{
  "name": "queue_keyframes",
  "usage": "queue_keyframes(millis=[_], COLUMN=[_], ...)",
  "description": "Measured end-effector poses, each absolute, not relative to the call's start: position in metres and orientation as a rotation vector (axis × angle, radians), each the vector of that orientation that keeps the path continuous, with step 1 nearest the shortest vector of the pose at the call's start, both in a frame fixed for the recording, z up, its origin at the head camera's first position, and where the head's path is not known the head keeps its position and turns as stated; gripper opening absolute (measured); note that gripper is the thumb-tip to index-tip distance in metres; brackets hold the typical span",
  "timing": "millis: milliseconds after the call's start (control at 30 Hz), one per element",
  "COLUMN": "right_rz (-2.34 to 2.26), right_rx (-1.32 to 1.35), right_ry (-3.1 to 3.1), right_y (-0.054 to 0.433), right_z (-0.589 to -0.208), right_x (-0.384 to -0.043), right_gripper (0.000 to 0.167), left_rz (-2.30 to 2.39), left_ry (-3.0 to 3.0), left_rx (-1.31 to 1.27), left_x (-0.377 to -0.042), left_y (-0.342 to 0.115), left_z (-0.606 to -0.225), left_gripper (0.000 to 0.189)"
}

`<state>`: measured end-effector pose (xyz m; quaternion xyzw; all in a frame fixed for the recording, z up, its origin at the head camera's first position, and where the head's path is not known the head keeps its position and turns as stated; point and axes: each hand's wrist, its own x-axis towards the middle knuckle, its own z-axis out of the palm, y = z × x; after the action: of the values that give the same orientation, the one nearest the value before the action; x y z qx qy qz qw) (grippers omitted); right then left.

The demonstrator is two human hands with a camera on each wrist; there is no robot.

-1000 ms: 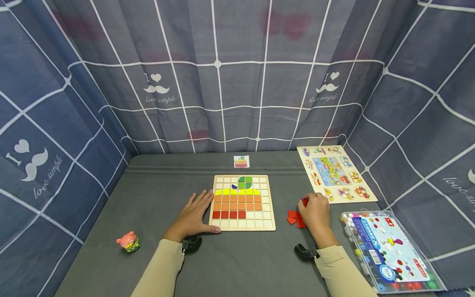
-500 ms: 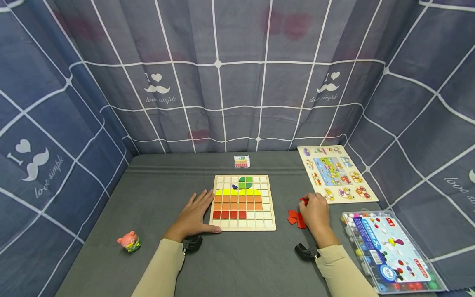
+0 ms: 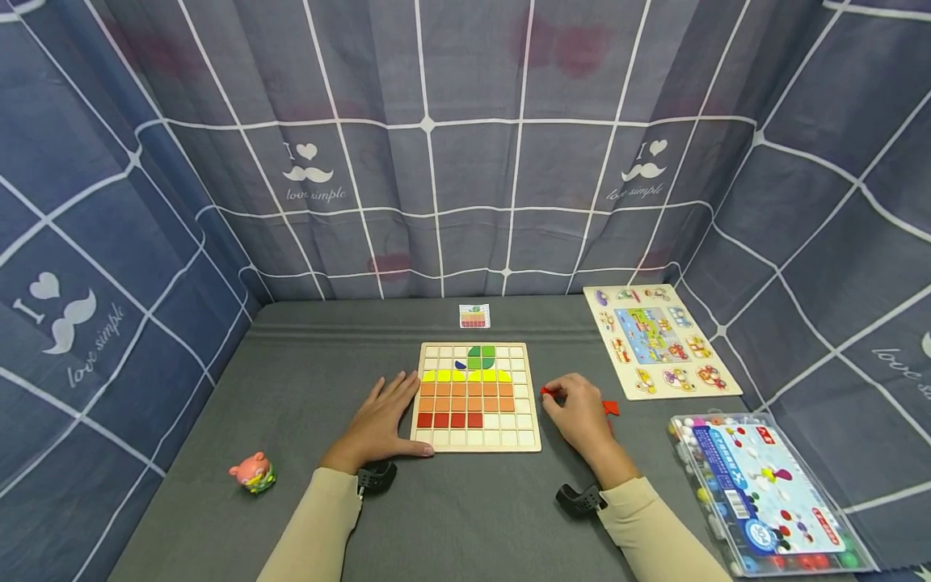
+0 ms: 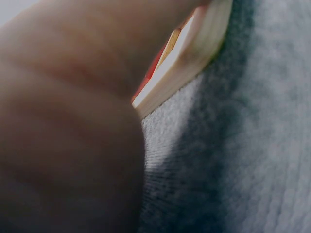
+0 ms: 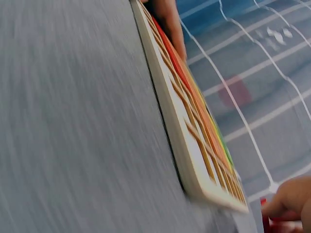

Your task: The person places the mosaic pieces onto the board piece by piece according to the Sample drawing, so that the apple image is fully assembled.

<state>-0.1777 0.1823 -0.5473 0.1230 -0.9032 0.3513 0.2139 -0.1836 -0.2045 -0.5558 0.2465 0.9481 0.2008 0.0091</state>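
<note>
A wooden grid board (image 3: 502,438) lies mid-table, with rows of yellow, orange and dark red tiles and a green and blue shape at its top. Spread along its left edge, my left hand (image 3: 378,424) rests with straight fingers and the thumb at the near corner. Just off the board's right edge, my right hand (image 3: 578,411) pinches a red tile (image 3: 545,391) between thumb and fingertips. The same red tile (image 5: 265,216) shows at the right wrist view's lower right. Behind that hand are loose red tiles (image 3: 611,407), partly hidden by it.
A small picture card (image 3: 474,316) lies beyond the board. To the right are a wooden picture puzzle board (image 3: 618,380) and a clear plastic case (image 3: 771,493) of coloured balls. A pink toy figure (image 3: 253,473) stands at the left. Grid-patterned curtains (image 3: 465,162) surround the table.
My right hand has moved left from the loose red tiles to beside the board, carrying a red tile. More of the pile is covered by the hand now. My left hand has stayed still.
</note>
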Motion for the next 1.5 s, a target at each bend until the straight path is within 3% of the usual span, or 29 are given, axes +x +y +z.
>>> queue_keyframes(millis=[233, 533, 1000, 1500], right_rz=[0.965, 0.871, 0.932, 0.983], right_rx=[0.909, 1.119, 1.029, 0.622], right_ry=[-2.391, -2.386, -2.375, -2.679], right_y=[0.147, 0.124, 0.139, 0.233], right_z=[-0.55, -0.553, -0.555, -0.546], right_x=[-0.175, -0.172, -0.169, -0.167], right_gripper=[0.015, 0.012, 0.011, 0.028], left_rz=[0.609, 0.61, 0.604, 0.61], left_ry=[2.969, 2.966, 2.964, 2.97], left_rx=[0.767, 0.771, 0.779, 0.77], left_x=[-0.184, -0.185, -0.184, -0.184], left_y=[-0.203, -0.203, -0.203, -0.204], left_z=[-0.555, -0.555, -0.557, -0.557], left_gripper=[0.139, 0.138, 0.139, 0.139])
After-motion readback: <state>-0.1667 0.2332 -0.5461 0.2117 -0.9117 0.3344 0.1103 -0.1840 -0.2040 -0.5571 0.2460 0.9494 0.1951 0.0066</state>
